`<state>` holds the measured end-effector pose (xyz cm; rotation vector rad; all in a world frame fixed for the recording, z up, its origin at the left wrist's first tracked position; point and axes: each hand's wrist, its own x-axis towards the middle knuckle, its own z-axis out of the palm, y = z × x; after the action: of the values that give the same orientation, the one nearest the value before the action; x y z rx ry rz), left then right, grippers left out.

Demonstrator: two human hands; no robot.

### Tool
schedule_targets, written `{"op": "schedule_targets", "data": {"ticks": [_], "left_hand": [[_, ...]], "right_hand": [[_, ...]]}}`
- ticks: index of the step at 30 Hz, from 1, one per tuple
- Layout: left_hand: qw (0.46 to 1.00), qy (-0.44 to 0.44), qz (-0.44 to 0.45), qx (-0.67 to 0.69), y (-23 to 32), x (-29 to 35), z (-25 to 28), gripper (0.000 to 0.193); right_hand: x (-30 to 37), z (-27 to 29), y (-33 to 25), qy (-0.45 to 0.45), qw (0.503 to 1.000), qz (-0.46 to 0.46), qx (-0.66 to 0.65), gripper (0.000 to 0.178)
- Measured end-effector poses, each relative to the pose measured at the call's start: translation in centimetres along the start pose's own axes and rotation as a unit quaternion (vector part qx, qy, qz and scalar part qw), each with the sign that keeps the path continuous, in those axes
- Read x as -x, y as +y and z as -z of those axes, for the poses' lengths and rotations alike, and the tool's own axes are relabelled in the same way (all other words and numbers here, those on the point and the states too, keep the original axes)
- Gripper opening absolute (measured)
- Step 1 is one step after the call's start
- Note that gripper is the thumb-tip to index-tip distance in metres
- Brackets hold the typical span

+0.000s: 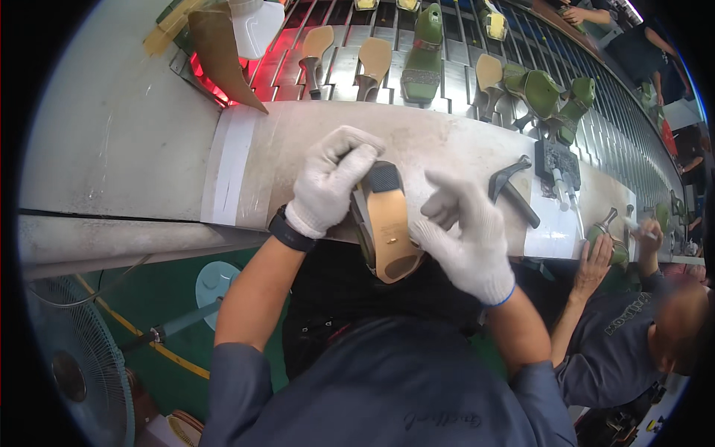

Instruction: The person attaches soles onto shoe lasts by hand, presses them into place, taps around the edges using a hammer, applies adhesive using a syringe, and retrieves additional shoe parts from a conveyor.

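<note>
1. Head view, left hand: the white-gloved left hand [328, 182] grasps a shoe [389, 216] by its upper left side, the fingers bent in around that edge. A black watch or band [290, 229] circles the wrist below the glove.
2. Head view, right hand: the white-gloved right hand [469, 238] is just beside the shoe's right edge, its index finger stretched out and the other fingers loosely bent, with no firm hold. Whether the thumb touches the shoe, I cannot tell.
3. Head view, shoe: it is held at the near edge of the pale workbench [447, 141], between the hands and in front of the person's body. Its tan sole faces the camera, with a dark textured patch at the far end and a dark oval patch at the near end.
4. Head view, surroundings: a hammer [521, 205] lies on the bench to the right, near a dark block [550, 156] with white-handled tools [560, 186]. Beyond the bench, a metal conveyor [456, 82] carries green shoes [422, 74] and tan-soled pieces [375, 58]. At the right, a co-worker's hand [592, 266] touches a green shoe. A fan [74, 365] stands at lower left.
</note>
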<state>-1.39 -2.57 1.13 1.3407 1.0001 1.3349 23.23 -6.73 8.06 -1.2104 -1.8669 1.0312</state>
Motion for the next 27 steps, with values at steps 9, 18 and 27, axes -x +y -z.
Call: {"op": "schedule_targets", "data": {"ticks": [9,18,27], "left_hand": [[0.999,0.0,-0.033,-0.009,-0.3,0.7,0.0,0.087],[0.997,0.028,-0.065,0.034,-1.2,1.3,0.6,0.093],[0.997,0.03,-0.068,0.02,-1.3,1.4,1.3,0.095]], "right_hand": [[-3.7,0.2,-5.9,-0.063,0.944,0.252,0.202,0.036],[-2.6,-2.8,-3.1,-0.015,0.936,0.295,0.193,0.063],[-3.0,-4.1,-2.5,-0.009,0.938,0.296,0.18,0.064]]}}
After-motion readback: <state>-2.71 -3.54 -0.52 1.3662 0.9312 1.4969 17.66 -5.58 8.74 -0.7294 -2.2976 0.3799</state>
